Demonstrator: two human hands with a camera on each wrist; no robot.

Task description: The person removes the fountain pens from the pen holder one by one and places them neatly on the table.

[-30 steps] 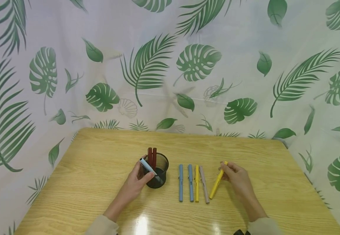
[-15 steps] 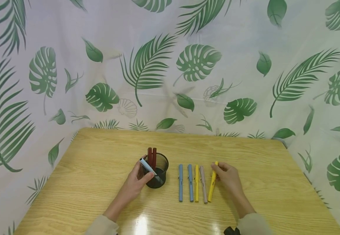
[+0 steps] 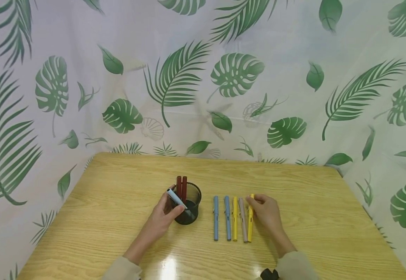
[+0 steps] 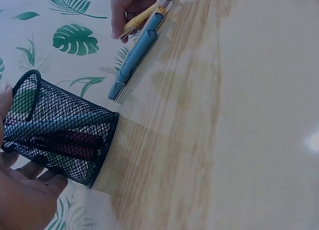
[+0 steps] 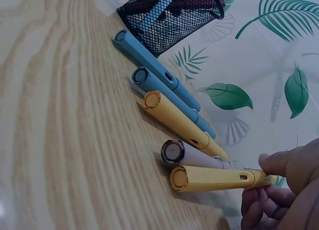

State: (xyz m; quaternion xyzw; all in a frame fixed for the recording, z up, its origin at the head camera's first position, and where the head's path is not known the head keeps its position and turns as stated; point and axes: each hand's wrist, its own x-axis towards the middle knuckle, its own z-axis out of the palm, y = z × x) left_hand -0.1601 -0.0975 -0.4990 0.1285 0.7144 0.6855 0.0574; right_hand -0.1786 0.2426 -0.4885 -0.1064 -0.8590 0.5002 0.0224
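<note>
My left hand grips a black mesh pen holder, fingers round its far left side and thumb at the near rim. Inside stand two dark red pens and a leaning light blue pen. My right hand pinches the cap end of a yellow pen between thumb and fingers. That pen lies close alongside a pinkish-grey pen. Farther left in the same row are a second yellow pen and two blue pens, all roughly parallel.
The wooden table carries the holder at centre left and the row of pens to its right. Behind the table hangs a white cloth with green leaf prints. A black object shows by the right sleeve at the bottom edge.
My right hand has moved left with the yellow pen, turning it from slanted to nearly parallel with the row. The pinkish-grey pen's lower end has shifted slightly left. My left hand stays put.
</note>
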